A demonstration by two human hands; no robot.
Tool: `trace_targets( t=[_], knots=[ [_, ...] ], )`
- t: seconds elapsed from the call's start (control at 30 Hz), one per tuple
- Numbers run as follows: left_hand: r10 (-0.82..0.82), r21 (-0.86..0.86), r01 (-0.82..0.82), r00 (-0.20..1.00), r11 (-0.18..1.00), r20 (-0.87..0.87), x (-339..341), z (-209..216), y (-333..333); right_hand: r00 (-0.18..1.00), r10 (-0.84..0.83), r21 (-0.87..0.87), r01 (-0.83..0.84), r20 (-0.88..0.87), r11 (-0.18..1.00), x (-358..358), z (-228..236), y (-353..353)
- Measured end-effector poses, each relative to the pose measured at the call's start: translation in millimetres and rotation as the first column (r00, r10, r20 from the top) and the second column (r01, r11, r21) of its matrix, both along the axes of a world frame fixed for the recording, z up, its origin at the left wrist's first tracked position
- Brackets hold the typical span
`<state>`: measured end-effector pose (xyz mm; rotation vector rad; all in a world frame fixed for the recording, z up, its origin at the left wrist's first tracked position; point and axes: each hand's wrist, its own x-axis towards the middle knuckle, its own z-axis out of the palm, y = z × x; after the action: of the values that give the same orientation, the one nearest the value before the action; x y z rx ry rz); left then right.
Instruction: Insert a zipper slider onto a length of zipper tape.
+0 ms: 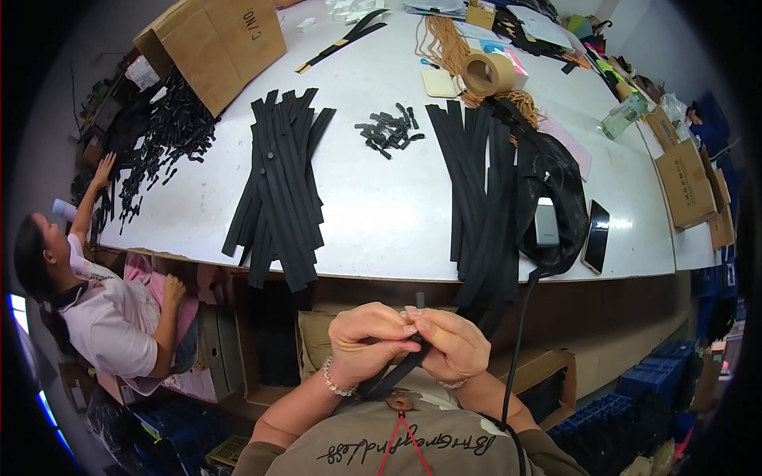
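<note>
Here your left hand is curled nearly closed, its fingertips pinching a narrow black strap in front of your chest. Your right hand meets it from the other side, fingers folded tight on the same strap, and a small black clip stands up just above the spot where the two hands touch. The strap's free end hangs down and to your left, below the left wrist.

Past your hands runs the near edge of the white table. On it, to your left, lies a bundle of long black straps overhanging the edge; to your right, a second bundle does the same, beside a black bag and a dark phone. Between the bundles, farther back, sits a small heap of black clips.

Farther out — at the far left corner — a brown cardboard box lies tipped on its side, dark printing on its flap, with loose black pieces spilled beside it. A roll of tan tape stands at the back centre. On the right, flat brown cartons with dark print lie stacked — near a clear bottle.

A person in a white top sits low at your left, one hand reaching to the table's side.
</note>
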<state>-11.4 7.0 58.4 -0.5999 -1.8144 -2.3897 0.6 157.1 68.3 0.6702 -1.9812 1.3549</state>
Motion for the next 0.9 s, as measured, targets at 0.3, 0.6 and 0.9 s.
trace_targets(
  t=[0.3,0.6,0.9],
  knots=[
    [0.028,-0.004,-0.028,1.000,1.000,-0.006,-1,-2,1,0.998,-0.041,-0.011,0.041,0.039,0.999,0,-1,-3],
    [0.013,-0.023,-0.013,0.999,1.000,0.037,2,4,3,0.984,-0.059,-0.032,0.065,0.166,0.997,-1,1,-5],
    [0.030,0.018,-0.038,0.948,0.999,0.315,-3,6,4,0.823,0.273,-0.427,-0.041,0.499,0.903,-8,-5,0]
  ],
)
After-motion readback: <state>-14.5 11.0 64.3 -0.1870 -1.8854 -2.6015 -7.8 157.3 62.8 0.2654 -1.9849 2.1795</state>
